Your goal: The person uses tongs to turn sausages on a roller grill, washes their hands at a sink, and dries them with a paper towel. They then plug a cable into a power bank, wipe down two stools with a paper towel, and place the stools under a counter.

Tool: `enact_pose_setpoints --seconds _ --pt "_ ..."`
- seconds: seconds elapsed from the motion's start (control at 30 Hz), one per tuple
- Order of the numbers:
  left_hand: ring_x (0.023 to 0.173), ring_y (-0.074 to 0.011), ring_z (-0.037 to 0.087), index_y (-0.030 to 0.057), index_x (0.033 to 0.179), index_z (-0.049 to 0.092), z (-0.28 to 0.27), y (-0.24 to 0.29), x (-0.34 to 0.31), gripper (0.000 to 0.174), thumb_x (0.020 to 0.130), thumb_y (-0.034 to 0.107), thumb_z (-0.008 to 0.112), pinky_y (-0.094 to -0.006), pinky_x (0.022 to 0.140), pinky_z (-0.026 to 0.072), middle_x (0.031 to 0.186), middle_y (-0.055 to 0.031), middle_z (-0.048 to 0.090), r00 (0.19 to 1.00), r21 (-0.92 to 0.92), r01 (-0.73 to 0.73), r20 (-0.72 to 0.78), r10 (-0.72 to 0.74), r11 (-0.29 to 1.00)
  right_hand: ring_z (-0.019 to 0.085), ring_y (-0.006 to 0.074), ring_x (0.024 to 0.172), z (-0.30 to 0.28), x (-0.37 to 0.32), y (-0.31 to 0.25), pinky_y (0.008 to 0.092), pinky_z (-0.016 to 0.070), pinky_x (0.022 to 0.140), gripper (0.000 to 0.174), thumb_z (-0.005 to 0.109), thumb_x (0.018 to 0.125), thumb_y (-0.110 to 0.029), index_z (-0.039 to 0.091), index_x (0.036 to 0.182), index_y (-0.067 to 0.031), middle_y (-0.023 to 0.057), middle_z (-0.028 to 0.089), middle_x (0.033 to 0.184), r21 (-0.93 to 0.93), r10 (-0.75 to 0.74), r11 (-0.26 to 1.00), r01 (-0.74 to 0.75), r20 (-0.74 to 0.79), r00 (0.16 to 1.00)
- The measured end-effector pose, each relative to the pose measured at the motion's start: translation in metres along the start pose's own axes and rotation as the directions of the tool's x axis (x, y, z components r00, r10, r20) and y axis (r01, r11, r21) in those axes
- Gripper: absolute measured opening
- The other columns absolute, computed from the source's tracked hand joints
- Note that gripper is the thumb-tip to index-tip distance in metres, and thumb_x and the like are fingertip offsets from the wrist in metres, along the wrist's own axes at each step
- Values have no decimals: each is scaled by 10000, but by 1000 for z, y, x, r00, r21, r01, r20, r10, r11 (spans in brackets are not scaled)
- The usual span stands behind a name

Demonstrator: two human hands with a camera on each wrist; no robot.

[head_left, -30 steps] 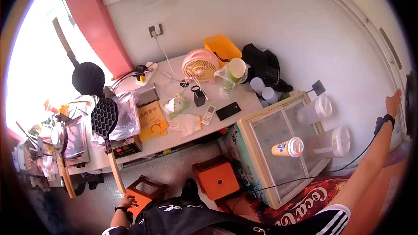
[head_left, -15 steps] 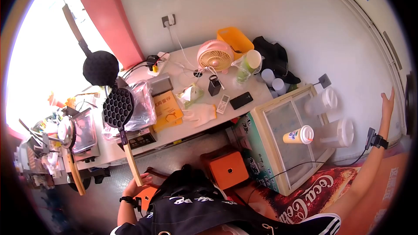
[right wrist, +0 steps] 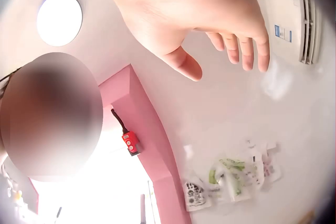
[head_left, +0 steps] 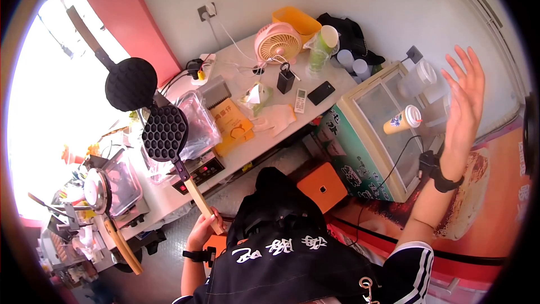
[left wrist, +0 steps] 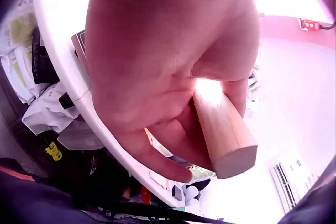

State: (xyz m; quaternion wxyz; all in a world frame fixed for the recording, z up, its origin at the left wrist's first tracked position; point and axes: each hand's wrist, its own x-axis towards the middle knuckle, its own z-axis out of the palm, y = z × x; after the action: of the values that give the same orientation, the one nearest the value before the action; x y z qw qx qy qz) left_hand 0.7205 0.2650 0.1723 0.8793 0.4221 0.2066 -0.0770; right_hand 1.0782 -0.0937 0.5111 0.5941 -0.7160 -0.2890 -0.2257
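Observation:
An opened egg waffle iron (head_left: 165, 133) stands at the table's window end, its lower honeycomb plate facing up. Its upper half (head_left: 131, 84) is swung back with the handle pointing up toward the window. My left hand (head_left: 205, 231) is at the end of the lower half's wooden handle (head_left: 198, 197). In the left wrist view, the thumb and fingers of that hand lie around the wooden handle (left wrist: 223, 134), its blunt end sticking out. Raised over the freezer side, my right hand (head_left: 466, 98) holds nothing, fingers spread; in the right wrist view its fingers (right wrist: 231, 45) hang downward.
A second waffle iron (head_left: 98, 191) lies at the left. On the table (head_left: 236, 87) are a pink fan (head_left: 278, 45), a phone (head_left: 321, 93), a remote (head_left: 301, 101) and a glove (head_left: 275, 119). A lidded cup (head_left: 400, 120) lies on the chest freezer (head_left: 360, 152). An orange stool (head_left: 323, 187) stands below.
My left hand has come up from beside the stool to the waffle iron's lower handle. My right arm has swung in from the far right by the wall. The head view has shifted.

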Motion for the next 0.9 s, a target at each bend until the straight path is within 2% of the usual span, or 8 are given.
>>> enact_pose_setpoints --seconds 0.1,0.17,0.33,0.53,0.6,0.67,0.8,0.9 --pt "766 -227 574 58 1006 450 3 3 1 182 938 220 493 -350 743 470 764 -72 541 1000 3 18 -16 -18 1000 497 276 1104 45 -30 22 408 406 943 537 504 821 -115 366 1318 32 199 462 1255 534 221 815 -225 71 973" --pt "773 -216 577 57 1004 456 9 9 -2 189 936 228 500 -341 742 472 774 -72 550 998 74 33 -57 -28 997 534 290 1046 81 -48 37 426 428 924 490 500 816 -115 399 1275 27 203 479 1237 834 270 443 -328 225 936" --pt "803 -167 613 51 1015 501 11 9 -10 188 938 222 516 -292 712 492 848 -56 616 975 276 84 -222 -22 957 567 247 844 174 -58 26 369 443 815 383 509 801 -62 475 1177 0 137 557 1062 860 237 123 -494 458 857" --pt "769 -174 604 16 1042 458 26 8 -12 275 908 220 586 -292 704 481 875 -87 604 938 360 64 -340 67 931 569 208 784 217 -18 83 325 462 760 345 523 800 -32 469 1141 -28 124 521 1055 842 189 341 -418 374 908" --pt "660 -204 601 12 1008 379 41 13 -12 374 839 159 679 -317 627 489 783 -93 556 745 745 263 -560 361 613 542 190 781 231 -12 135 324 451 734 417 530 780 8 420 1181 -32 118 461 1127 597 353 763 -246 -66 933" --pt "618 -222 540 21 1022 336 64 37 -9 479 774 131 730 -336 585 454 805 -104 466 621 819 392 -572 536 419 541 176 741 234 -13 213 305 457 708 527 543 739 78 353 1215 -46 118 375 1208 436 359 871 -226 -252 899" --pt "677 -202 553 67 1123 385 118 93 17 443 792 101 678 -328 623 446 875 -99 505 439 766 433 -640 631 475 514 221 877 211 -48 386 315 505 622 712 658 689 34 267 1278 -51 153 311 1246 191 642 761 -620 -351 681" --pt "704 -190 565 53 1083 480 161 122 65 322 811 90 648 -316 640 448 834 -78 554 543 807 399 -590 597 434 502 281 980 200 -65 470 315 530 549 901 745 641 -42 197 1356 -41 174 274 1311 52 751 644 -763 -234 618"
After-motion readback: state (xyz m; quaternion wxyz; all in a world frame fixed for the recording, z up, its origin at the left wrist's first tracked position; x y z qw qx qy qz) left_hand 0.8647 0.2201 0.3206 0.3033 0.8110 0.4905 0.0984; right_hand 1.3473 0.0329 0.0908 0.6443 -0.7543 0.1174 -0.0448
